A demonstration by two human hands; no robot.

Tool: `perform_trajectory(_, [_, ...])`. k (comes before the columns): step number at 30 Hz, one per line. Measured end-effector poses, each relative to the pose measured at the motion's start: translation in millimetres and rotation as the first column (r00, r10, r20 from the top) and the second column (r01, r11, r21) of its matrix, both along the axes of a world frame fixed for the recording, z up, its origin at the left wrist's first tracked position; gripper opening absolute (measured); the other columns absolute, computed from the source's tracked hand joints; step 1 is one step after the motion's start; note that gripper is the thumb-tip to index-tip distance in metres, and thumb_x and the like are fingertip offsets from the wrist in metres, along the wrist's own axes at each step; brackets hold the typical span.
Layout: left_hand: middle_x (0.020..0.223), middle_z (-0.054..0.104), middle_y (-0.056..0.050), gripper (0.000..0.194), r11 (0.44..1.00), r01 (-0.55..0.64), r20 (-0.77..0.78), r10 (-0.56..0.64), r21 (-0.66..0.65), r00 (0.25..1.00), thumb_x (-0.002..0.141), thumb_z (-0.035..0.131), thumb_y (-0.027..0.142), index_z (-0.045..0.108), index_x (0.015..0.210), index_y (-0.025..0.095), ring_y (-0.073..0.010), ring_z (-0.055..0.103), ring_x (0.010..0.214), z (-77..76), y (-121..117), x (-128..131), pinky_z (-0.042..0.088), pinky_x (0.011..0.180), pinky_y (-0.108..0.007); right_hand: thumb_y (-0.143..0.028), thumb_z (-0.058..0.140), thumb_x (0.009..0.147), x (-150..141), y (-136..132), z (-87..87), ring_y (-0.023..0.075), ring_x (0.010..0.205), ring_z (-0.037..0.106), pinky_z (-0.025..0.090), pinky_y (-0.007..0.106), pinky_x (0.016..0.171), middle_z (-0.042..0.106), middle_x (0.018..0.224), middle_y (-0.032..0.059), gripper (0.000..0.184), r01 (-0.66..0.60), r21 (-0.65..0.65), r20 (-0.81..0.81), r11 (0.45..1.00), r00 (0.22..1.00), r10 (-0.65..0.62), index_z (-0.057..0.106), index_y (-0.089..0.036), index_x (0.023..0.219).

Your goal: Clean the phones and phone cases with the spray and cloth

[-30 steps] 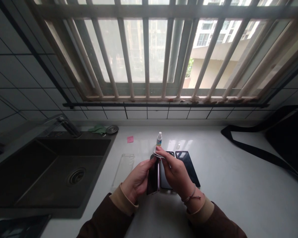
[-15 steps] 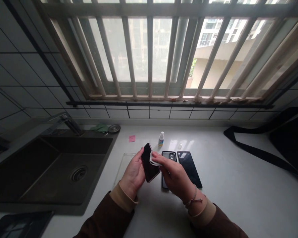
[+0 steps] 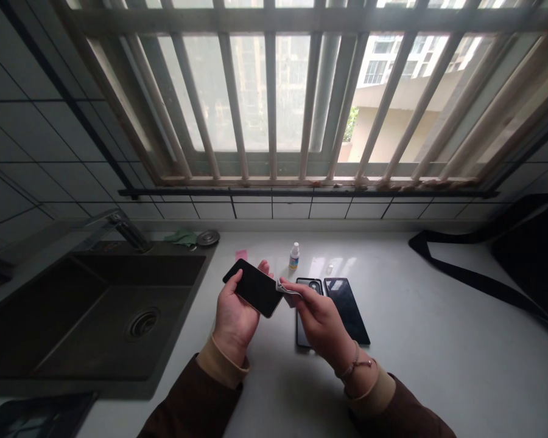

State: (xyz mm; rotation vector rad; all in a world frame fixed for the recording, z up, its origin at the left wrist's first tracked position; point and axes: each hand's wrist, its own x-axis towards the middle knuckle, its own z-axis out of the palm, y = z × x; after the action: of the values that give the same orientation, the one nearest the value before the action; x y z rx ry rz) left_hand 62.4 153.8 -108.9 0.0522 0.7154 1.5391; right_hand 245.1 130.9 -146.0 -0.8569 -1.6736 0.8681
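A smartphone [image 3: 256, 287] with a dark screen rests in my left hand [image 3: 237, 316], its thumb over the near edge and fingers behind. My right hand [image 3: 317, 313] pinches a folded grey-white cloth [image 3: 288, 291] against the phone's right edge. Below my right hand lies a black phone case [image 3: 303, 328] with a camera cutout, partly covered by the hand. Beside it is a flat dark phone-like slab [image 3: 348, 310]. Behind them stands a small white-capped bottle [image 3: 294, 257], with a small clear object [image 3: 329, 268] to its right.
On the left is a dark sink [image 3: 95, 316] with a faucet [image 3: 130, 230]. A green cloth [image 3: 181, 237] and a metal strainer [image 3: 208, 238] sit at its back corner. A pink sticky note [image 3: 241, 255] lies behind the phone. A black bag with a strap [image 3: 475, 289] is at right.
My left hand has turned the phone from nearly upright to a slant across and moved it slightly left. The cloth has shifted from the phone's face to its right edge.
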Motion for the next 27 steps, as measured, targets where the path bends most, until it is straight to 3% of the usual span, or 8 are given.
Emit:
perform_trajectory(5, [0.101, 0.076, -0.012, 0.022, 0.998, -0.011, 0.058, 0.007, 0.067, 0.998, 0.099, 0.062, 0.032, 0.071, 0.105, 0.013, -0.0219, 0.076, 0.093, 4.0, -4.9, 2.4, 0.062, 0.101, -0.049, -0.048, 0.056, 0.106, -3.7, 8.0, -13.4, 0.0279, 0.109, 0.077, 0.065, 0.045, 0.095, 0.078, 0.123, 0.0126, 0.039, 0.028, -0.299, -0.215, 0.954, 0.972, -0.096, 0.074, -0.020, 0.128])
perform_trajectory(9, [0.092, 0.073, -0.008, 0.023, 0.998, -0.058, 0.021, 0.057, 0.031, 0.998, 0.100, 0.066, 0.036, 0.069, 0.100, 0.013, -0.0214, 0.075, 0.090, -4.0, -4.0, 4.8, 0.063, 0.097, -0.044, -0.051, 0.056, 0.106, -4.6, 9.7, -18.2, 0.0275, 0.107, 0.077, 0.067, 0.044, 0.090, 0.077, 0.125, 0.0133, 0.043, 0.015, -0.364, -0.290, 0.931, 0.948, -0.129, 0.072, -0.019, 0.130])
perform_trajectory(12, [0.092, 0.073, -0.008, 0.026, 0.998, -0.058, 0.021, 0.059, -0.014, 0.998, 0.100, 0.066, 0.041, 0.066, 0.096, 0.015, -0.0231, 0.077, 0.094, -11.1, -5.1, 9.9, 0.064, 0.096, -0.043, -0.046, 0.053, 0.108, -3.9, 6.8, -16.3, 0.0274, 0.112, 0.075, 0.065, 0.044, 0.097, 0.077, 0.126, 0.0127, 0.040, 0.092, -0.262, -0.206, 0.961, 0.967, -0.149, 0.072, -0.020, 0.133])
perform_trajectory(16, [0.100, 0.075, -0.012, 0.026, 0.998, -0.056, 0.041, 0.056, -0.012, 0.998, 0.100, 0.066, 0.041, 0.063, 0.096, 0.015, -0.0235, 0.078, 0.096, -15.9, -7.1, 16.9, 0.065, 0.093, -0.040, -0.032, 0.052, 0.109, -5.0, -0.8, -9.7, 0.0264, 0.120, 0.074, 0.060, 0.044, 0.108, 0.076, 0.131, 0.0102, 0.034, 0.167, -0.033, -0.034, 0.985, 0.985, -0.168, 0.070, -0.024, 0.137])
perform_trajectory(22, [0.094, 0.076, -0.013, 0.033, 0.995, -0.095, 0.030, 0.095, -0.015, 0.995, 0.100, 0.065, 0.046, 0.062, 0.091, 0.015, -0.0222, 0.079, 0.090, -24.5, -2.3, 17.1, 0.065, 0.092, -0.038, -0.008, 0.044, 0.106, -15.9, -8.9, -5.4, 0.0244, 0.149, 0.051, 0.045, 0.046, 0.126, 0.054, 0.160, 0.0071, 0.058, -0.047, 0.287, 0.131, 0.957, 0.991, 0.010, 0.048, -0.029, 0.160])
perform_trajectory(27, [0.098, 0.077, -0.018, 0.041, 0.997, -0.066, -0.012, 0.065, -0.045, 0.998, 0.099, 0.063, 0.055, 0.062, 0.089, 0.015, -0.0227, 0.078, 0.088, -25.0, -0.7, 17.1, 0.066, 0.083, -0.035, -0.004, 0.042, 0.106, -18.0, -15.8, 2.5, 0.0233, 0.151, 0.049, 0.044, 0.048, 0.127, 0.052, 0.162, 0.0058, 0.062, -0.184, 0.305, 0.121, 0.934, 0.981, 0.154, 0.044, -0.031, 0.162])
